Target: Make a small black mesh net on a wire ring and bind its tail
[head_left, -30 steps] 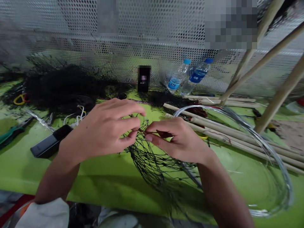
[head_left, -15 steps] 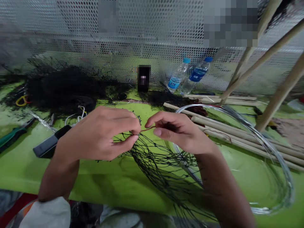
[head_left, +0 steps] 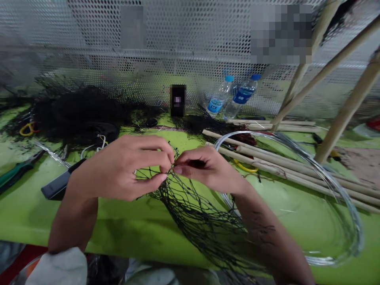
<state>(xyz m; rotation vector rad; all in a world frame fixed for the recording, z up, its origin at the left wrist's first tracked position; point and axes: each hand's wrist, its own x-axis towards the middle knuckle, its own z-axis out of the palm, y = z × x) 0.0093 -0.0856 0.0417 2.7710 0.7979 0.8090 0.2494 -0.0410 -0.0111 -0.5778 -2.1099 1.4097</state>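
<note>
Black knotted netting hangs from my fingertips and trails down to the right over the green table. My left hand pinches the gathered top of the net between thumb and index finger. Thumb and forefinger of my right hand are closed at the same spot, meeting the left fingertips. What the right fingertips grip is too small and hidden to make out. The lower part of the net passes behind and below my right forearm.
A coil of clear wire lies on the right, over wooden sticks. Behind are two water bottles, a dark pixelated object and a heap of black fibres. Green-handled pliers and a black box lie left.
My right hand has moved left, and its spread thumb and forefinger have closed against the left fingertips. The reddish-brown string that showed between the hands is now hidden. The left hand keeps its pinch.
</note>
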